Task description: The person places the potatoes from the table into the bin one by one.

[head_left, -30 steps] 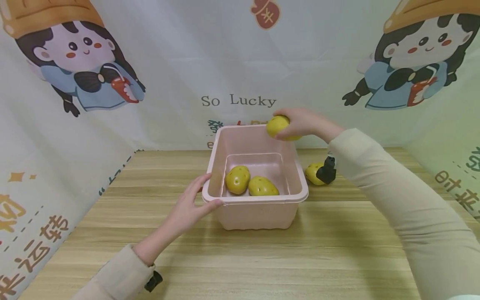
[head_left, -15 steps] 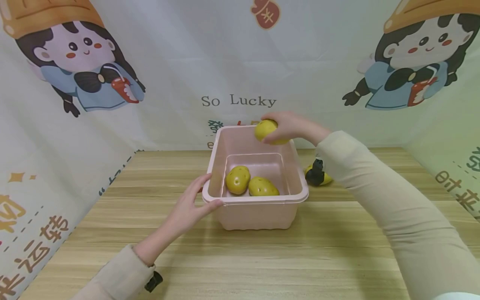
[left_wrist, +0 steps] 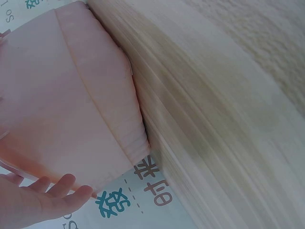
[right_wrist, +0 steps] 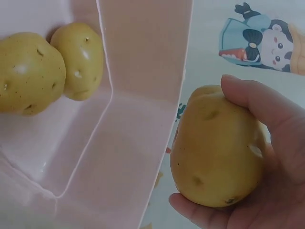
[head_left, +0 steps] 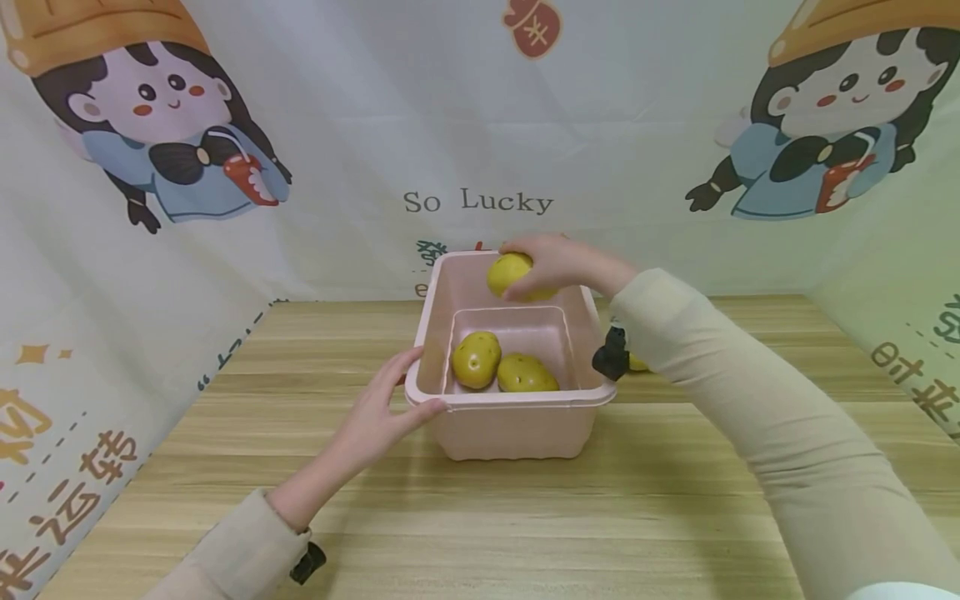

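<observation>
A pale pink plastic box (head_left: 517,432) stands on the wooden table, its opening facing up. My left hand (head_left: 367,423) touches its near left corner, the thumb along the front rim and the fairly straight fingers against the outer left wall. Over the back right part of the box, my right hand (head_left: 561,265) holds a yellow potato (head_left: 508,275). In the right wrist view the thumb and fingers wrap this potato (right_wrist: 217,148) beside the box wall. Two more potatoes, one on the left (head_left: 476,360) and one on the right (head_left: 527,373), lie on the box floor.
Another potato (head_left: 637,364) lies on the table right of the box, mostly hidden by the right wrist's black camera (head_left: 612,354). A printed cloth (head_left: 480,150) hangs behind the table (head_left: 525,517) and along its sides.
My right hand has carried its potato leftward and slightly down, from the box's back right corner to over the opening. The left hand, box and potatoes inside have stayed put.
</observation>
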Demonstrator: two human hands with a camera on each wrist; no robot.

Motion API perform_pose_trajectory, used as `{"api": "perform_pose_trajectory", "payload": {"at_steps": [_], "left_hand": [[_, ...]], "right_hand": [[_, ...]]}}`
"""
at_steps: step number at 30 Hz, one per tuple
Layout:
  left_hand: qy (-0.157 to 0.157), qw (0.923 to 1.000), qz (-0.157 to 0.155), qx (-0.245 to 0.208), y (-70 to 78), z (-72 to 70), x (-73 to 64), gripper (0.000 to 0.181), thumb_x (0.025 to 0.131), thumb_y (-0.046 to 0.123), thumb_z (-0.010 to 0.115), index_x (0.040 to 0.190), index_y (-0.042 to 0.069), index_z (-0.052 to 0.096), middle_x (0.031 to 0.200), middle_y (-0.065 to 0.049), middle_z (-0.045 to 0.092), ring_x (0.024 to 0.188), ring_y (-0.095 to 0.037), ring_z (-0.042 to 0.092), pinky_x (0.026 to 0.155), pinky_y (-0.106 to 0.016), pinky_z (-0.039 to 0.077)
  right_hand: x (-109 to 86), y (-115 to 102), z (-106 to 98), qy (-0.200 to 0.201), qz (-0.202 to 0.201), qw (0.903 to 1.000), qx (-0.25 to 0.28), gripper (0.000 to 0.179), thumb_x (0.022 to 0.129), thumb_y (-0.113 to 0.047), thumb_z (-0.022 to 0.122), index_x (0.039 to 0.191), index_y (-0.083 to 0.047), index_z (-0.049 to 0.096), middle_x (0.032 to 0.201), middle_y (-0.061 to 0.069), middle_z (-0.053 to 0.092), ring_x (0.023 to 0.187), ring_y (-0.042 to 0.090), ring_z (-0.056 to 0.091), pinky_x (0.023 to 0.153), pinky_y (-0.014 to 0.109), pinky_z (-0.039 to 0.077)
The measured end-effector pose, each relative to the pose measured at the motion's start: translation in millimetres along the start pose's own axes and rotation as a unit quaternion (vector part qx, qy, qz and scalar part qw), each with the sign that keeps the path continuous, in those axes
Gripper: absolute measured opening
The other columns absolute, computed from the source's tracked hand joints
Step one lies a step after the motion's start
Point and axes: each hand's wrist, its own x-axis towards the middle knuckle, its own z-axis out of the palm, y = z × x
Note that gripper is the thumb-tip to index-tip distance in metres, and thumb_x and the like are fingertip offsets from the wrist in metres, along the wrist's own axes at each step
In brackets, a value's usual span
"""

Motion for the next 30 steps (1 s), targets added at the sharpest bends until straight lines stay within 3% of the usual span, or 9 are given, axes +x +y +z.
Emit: {"api": "perform_pose_trajectory", "payload": {"at_steps": [9,12,17,21,30], "left_hand": [[0.001,1.0000,0.001,-0.003,-0.8,0.4,0.0,0.076,0.081,0.040,0.066,0.142,0.015,0.029,0.146,-0.010,0.029,0.122,-0.033,0.042,0.096,-0.058,0.036],[0.001,1.0000,-0.002,-0.002,-0.4,0.4,-0.2,0.076,0.081,0.040,0.066,0.143,0.015,0.029,0.147,-0.011,0.028,0.122,-0.033,0.041,0.096,-0.058,0.035],[0.001,1.0000,-0.004,-0.002,1.2,0.3,0.1,0.076,0.081,0.040,0.066,0.143,0.016,0.029,0.147,-0.011,0.028,0.123,-0.034,0.041,0.096,-0.058,0.035],[0.001,1.0000,-0.005,-0.003,1.0,0.4,0.1,0.076,0.081,0.040,0.066,0.143,0.016,0.029,0.147,-0.010,0.028,0.123,-0.033,0.041,0.096,-0.058,0.036],[0.003,1.0000,-0.004,-0.004,-0.1,1.7,0.5,0.076,0.081,0.040,0.067,0.143,0.016,0.029,0.146,-0.010,0.029,0.123,-0.032,0.041,0.096,-0.057,0.035]], "right_hand": [[3.6,-5,8,-0.031,0.012,0.9994,-0.012,0.074,0.079,-0.040,0.066,0.142,-0.017,0.033,0.148,0.011,0.028,0.129,0.030,0.033,0.103,0.048,0.030],[1.3,-6,9,-0.036,0.021,0.9991,-0.006,0.071,0.081,-0.041,0.064,0.142,-0.019,0.034,0.146,0.011,0.033,0.129,0.030,0.034,0.104,0.049,0.030],[-0.7,-5,6,-0.016,0.003,0.9997,0.017,0.064,0.083,-0.035,0.062,0.139,-0.014,0.038,0.135,0.017,0.045,0.123,0.030,0.042,0.100,0.045,0.037],[-1.3,-2,3,-0.002,-0.008,0.9996,0.027,0.064,0.083,-0.032,0.063,0.138,-0.009,0.039,0.135,0.019,0.045,0.123,0.031,0.042,0.099,0.044,0.038],[-12.2,25,-4,0.029,0.011,0.9969,0.072,0.064,0.085,-0.028,0.061,0.140,-0.007,0.035,0.136,0.022,0.041,0.124,0.035,0.039,0.098,0.050,0.038]]}}
